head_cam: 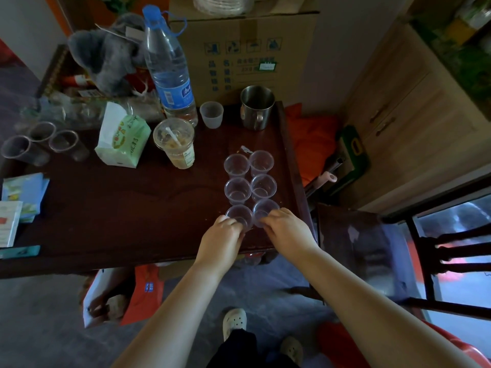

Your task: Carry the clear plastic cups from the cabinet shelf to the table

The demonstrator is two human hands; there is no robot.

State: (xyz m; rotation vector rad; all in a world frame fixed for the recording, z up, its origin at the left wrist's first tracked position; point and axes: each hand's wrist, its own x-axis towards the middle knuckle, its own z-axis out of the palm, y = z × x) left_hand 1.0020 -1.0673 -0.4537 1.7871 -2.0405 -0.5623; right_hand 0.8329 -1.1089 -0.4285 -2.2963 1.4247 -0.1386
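Several clear plastic cups stand upright in two rows on the dark wooden table [132,208], near its right edge. The two farthest cups [236,164] [261,160] and the middle pair [237,189] [263,187] stand free. My left hand [221,240] grips the nearest left cup [240,215] by its near side. My right hand [288,229] grips the nearest right cup [264,208] the same way. Both held cups rest on the table, touching the row behind them.
A large water bottle [170,67], an iced drink cup with straw [175,142], a green-white packet [122,136], a frosted cup [211,114] and a steel mug [256,107] stand further back. Three dark glasses [39,142] lie at the left. A dark chair [398,251] stands right of the table.
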